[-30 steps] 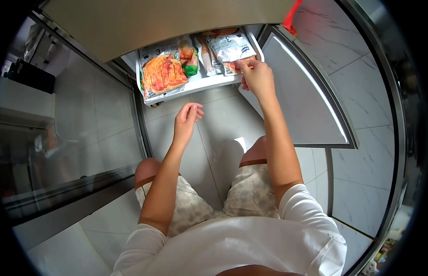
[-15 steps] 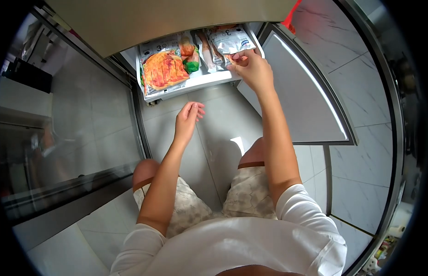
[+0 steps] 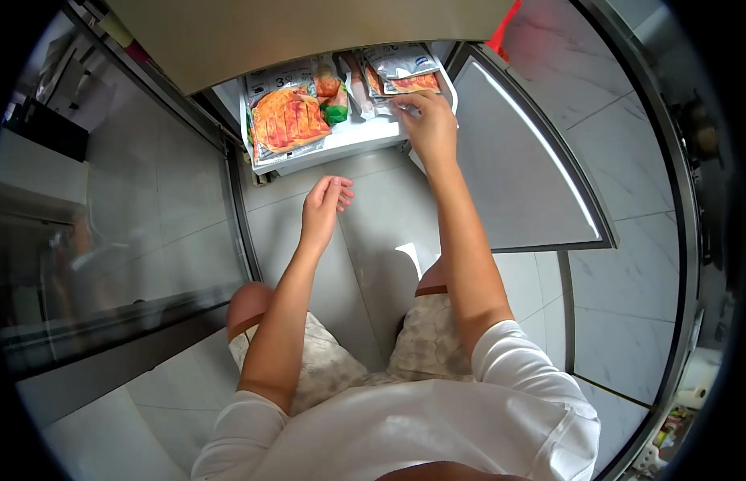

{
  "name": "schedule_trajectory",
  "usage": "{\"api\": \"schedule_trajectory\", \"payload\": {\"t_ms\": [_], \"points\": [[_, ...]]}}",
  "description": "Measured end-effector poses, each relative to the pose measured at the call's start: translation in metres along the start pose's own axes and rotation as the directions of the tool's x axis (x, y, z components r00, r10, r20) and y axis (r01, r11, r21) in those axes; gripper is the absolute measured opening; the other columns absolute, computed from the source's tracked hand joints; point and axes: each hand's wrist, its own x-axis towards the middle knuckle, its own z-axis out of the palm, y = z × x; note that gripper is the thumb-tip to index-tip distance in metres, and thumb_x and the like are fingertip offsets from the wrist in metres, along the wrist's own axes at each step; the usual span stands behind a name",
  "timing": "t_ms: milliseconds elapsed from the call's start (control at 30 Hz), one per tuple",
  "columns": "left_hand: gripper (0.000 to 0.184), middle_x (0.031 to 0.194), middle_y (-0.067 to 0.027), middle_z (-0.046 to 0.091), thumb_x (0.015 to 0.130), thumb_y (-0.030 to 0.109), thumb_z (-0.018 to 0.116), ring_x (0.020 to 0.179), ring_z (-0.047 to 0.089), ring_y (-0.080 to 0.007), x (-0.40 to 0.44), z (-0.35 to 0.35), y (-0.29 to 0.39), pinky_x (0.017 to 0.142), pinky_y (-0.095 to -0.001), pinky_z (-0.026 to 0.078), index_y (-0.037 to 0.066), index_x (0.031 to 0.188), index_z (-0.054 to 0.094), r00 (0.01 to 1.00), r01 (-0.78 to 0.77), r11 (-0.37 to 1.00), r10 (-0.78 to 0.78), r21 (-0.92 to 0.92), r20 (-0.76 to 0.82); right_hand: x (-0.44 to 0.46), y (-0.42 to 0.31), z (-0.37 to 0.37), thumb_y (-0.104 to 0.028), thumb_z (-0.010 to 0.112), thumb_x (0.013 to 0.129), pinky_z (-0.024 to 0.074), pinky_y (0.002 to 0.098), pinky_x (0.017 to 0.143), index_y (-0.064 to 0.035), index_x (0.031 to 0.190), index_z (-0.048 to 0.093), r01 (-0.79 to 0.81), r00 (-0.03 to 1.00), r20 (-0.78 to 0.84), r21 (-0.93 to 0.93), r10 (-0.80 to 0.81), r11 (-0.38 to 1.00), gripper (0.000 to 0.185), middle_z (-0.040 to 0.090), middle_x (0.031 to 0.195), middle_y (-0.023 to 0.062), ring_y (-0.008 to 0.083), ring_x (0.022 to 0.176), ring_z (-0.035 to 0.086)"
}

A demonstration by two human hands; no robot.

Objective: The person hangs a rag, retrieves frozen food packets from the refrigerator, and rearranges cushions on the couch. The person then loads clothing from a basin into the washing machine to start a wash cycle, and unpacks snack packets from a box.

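A freezer drawer [image 3: 341, 146] is pulled out in front of me, holding bagged food. My right hand [image 3: 429, 120] is over its front right part, thumb and fingers apart with nothing visible between them. Its fingertips are at the near edge of a silver packet with an orange food picture [image 3: 413, 83]; whether they touch it is unclear. Left of that lies a clear-wrapped pale item [image 3: 360, 90]. In the drawer's left half is a large orange-pictured food packet [image 3: 289, 120]. My left hand [image 3: 323, 204] hangs open below the drawer, fingers loosely bent, holding nothing.
An open door panel [image 3: 525, 160] extends to the right of the drawer. Above it is a beige front panel [image 3: 301, 36]. Dark-framed glass [image 3: 133, 240] stands to the left. Grey floor tiles [image 3: 373, 208] lie between my knees. Something red [image 3: 501, 36] hangs at upper right.
My right hand has moved left and slightly down, away from the silver packet's front corner. More of the orange picture there now shows. The left hand has barely moved.
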Motion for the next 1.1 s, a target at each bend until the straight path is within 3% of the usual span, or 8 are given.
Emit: {"api": "schedule_trajectory", "payload": {"t_ms": [200, 433, 667, 733, 767, 833, 967, 1100], "points": [[0.033, 0.091, -0.0026, 0.068, 0.110, 0.027, 0.044, 0.081, 0.060, -0.0098, 0.000, -0.015, -0.010, 0.072, -0.0250, 0.047, 0.004, 0.108, 0.067, 0.999, 0.026, 1.000, -0.026, 0.016, -0.032, 0.006, 0.012, -0.012, -0.011, 0.078, 0.079, 0.0533, 0.0397, 0.086, -0.0193, 0.100, 0.082, 0.130, 0.990, 0.073, -0.188, -0.118, 0.973, 0.022, 0.071, 0.101, 0.0017, 0.0259, 0.101, 0.065], [0.031, 0.092, -0.0025, 0.068, 0.110, 0.026, 0.045, 0.081, 0.060, -0.0092, 0.001, -0.017, -0.015, 0.071, -0.0242, 0.047, 0.004, 0.109, 0.067, 0.999, 0.045, 0.998, -0.044, 0.037, -0.032, 0.012, 0.016, -0.007, -0.012, 0.075, 0.078, 0.0529, 0.0419, 0.093, -0.0191, 0.107, 0.081, -0.073, 0.990, 0.113, -0.061, 0.080, 0.995, 0.030, 0.069, 0.108, 0.0060, 0.0284, 0.109, 0.064], [0.020, 0.096, -0.0025, 0.067, 0.108, 0.020, 0.054, 0.083, 0.059, -0.0087, -0.004, 0.000, 0.012, 0.071, -0.0242, 0.047, 0.004, 0.110, 0.066, 0.983, -0.139, 0.985, 0.150, 0.099, -0.105, 0.003, 0.006, 0.007, -0.004, 0.075, 0.073, 0.0522, 0.0440, 0.089, -0.0170, 0.096, 0.080, 0.060, 0.998, -0.024, -0.015, -0.060, 0.998, 0.026, 0.067, 0.099, 0.0088, 0.0328, 0.099, 0.063], [0.012, 0.103, -0.0030, 0.067, 0.098, 0.009, 0.067, 0.091, 0.060, -0.0123, -0.004, -0.001, 0.024, 0.077, -0.0263, 0.048, 0.005, 0.109, 0.066, 0.854, -0.344, 0.843, 0.464, 0.414, -0.235, -0.002, -0.010, 0.014, -0.012, 0.076, 0.077, 0.0504, 0.0426, 0.091, -0.0138, 0.092, 0.081, 0.131, 0.991, -0.003, 0.068, -0.131, 0.989, 0.016, 0.068, 0.100, 0.0095, 0.0320, 0.100, 0.061], [0.012, 0.103, -0.0030, 0.067, 0.098, 0.009, 0.067, 0.091, 0.060, -0.0123, -0.002, -0.006, 0.033, 0.077, -0.0263, 0.048, 0.005, 0.109, 0.066, 0.855, -0.340, 0.843, 0.461, 0.417, -0.235, -0.005, -0.022, 0.016, -0.017, 0.076, 0.081, 0.0495, 0.0421, 0.092, -0.0114, 0.095, 0.081, 0.136, 0.990, 0.028, 0.094, -0.139, 0.986, 0.016, 0.068, 0.101, 0.0100, 0.0321, 0.100, 0.061], [0.030, 0.118, -0.0062, 0.065, 0.086, 0.006, 0.078, 0.109, 0.058, -0.0216, 0.008, -0.015, 0.056, 0.093, -0.0332, 0.047, 0.007, 0.114, 0.068, 0.632, -0.347, 0.487, 0.753, 0.802, -0.184, -0.009, -0.043, 0.030, -0.028, 0.076, 0.085, 0.0487, 0.0411, 0.091, -0.0081, 0.092, 0.081, 0.064, 0.996, 0.046, 0.153, -0.071, 0.986, 0.022, 0.067, 0.099, 0.0106, 0.0311, 0.098, 0.060], [0.046, 0.134, -0.0092, 0.059, 0.076, 0.009, 0.086, 0.127, 0.049, -0.0307, 0.027, -0.018, 0.096, 0.109, -0.0406, 0.040, 0.010, 0.118, 0.070, 0.559, -0.292, 0.341, 0.819, 0.893, -0.130, -0.017, -0.071, 0.033, -0.044, 0.074, 0.088, 0.0477, 0.0425, 0.090, -0.0057, 0.089, 0.081, 0.017, 0.997, 0.072, 0.026, -0.019, 0.999, 0.039, 0.065, 0.104, 0.0126, 0.0317, 0.100, 0.058], [0.054, 0.144, -0.0066, 0.055, 0.071, 0.015, 0.089, 0.137, 0.042, -0.0340, 0.034, -0.031, 0.104, 0.114, -0.0447, 0.036, 0.015, 0.122, 0.072, 0.651, -0.247, 0.242, 0.759, 0.938, -0.025, -0.020, -0.054, 0.060, -0.035, 0.080, 0.084, 0.0459, 0.0448, 0.091, -0.0047, 0.088, 0.081, -0.006, 0.999, -0.030, 0.290, 0.016, 0.957, 0.030, 0.064, 0.105, 0.0129, 0.0321, 0.102, 0.057]]}}
